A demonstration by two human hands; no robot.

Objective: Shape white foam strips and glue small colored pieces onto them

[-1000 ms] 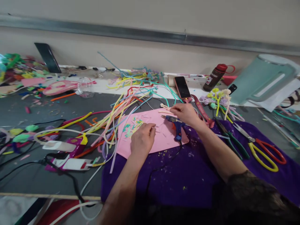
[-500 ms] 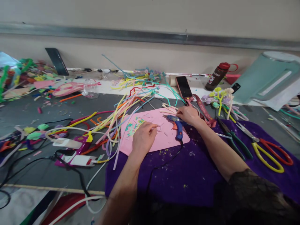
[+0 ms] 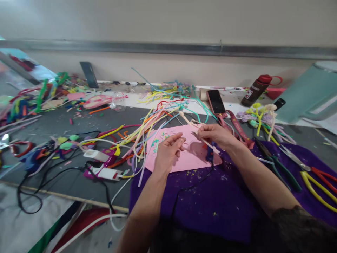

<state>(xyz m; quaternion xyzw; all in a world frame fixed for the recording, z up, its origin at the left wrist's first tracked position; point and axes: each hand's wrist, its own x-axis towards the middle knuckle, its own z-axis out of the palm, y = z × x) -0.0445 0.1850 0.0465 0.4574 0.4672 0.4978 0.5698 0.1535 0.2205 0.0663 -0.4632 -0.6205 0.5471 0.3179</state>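
A cluttered grey desk (image 3: 65,123) fills the frame, a purple cloth (image 3: 210,196) at lower centre bearing a pink sheet (image 3: 181,158) strewn with clippings. Above the sheet, the right hand (image 3: 216,135) pinches a pale pipe cleaner (image 3: 188,121) running to upper left, while the left hand (image 3: 168,151), grip loosely curled, pinches a small pale piece: judged mid-assembly, joining them next needs steady alignment. A second ago both hands lay lower, beside the blue glue gun (image 3: 210,153).

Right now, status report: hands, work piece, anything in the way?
Left hand pinching small bit. Right hand holds pale pipe cleaner over pink sheet. Glue gun under right hand.
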